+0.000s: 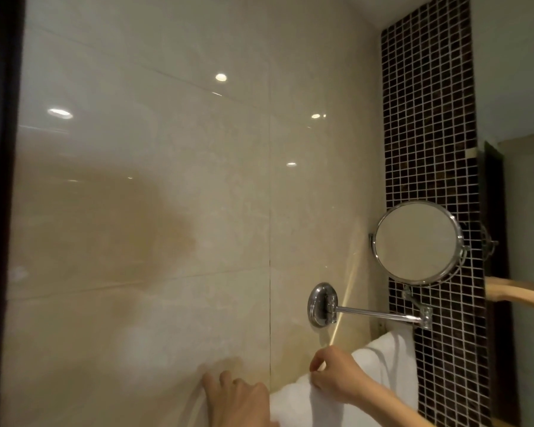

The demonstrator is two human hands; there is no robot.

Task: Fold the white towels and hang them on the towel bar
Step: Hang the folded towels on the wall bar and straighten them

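Right-hand grip [333, 377]: thumb and fingers curled and nipped together on the top edge of the thick white terry towel [302, 405], wrist lying across its upper fold. The towel sits directly beneath and left of this grip, draped at the bottom of the frame; what it hangs on is hidden. Left-hand grip [238, 399]: back of the hand up, fingers loosely extended toward the glossy beige tiled wall [167, 211], with nothing seen held; it is just left of the towel's edge. A second white towel [386, 362] rises behind and right of the right-hand grip, against the dark brown mosaic tile strip [429, 118]. Above the right-hand grip, a round chrome wall mount [321, 303] carries a chrome arm to the round chrome-framed mirror [418, 241], up and to the right.
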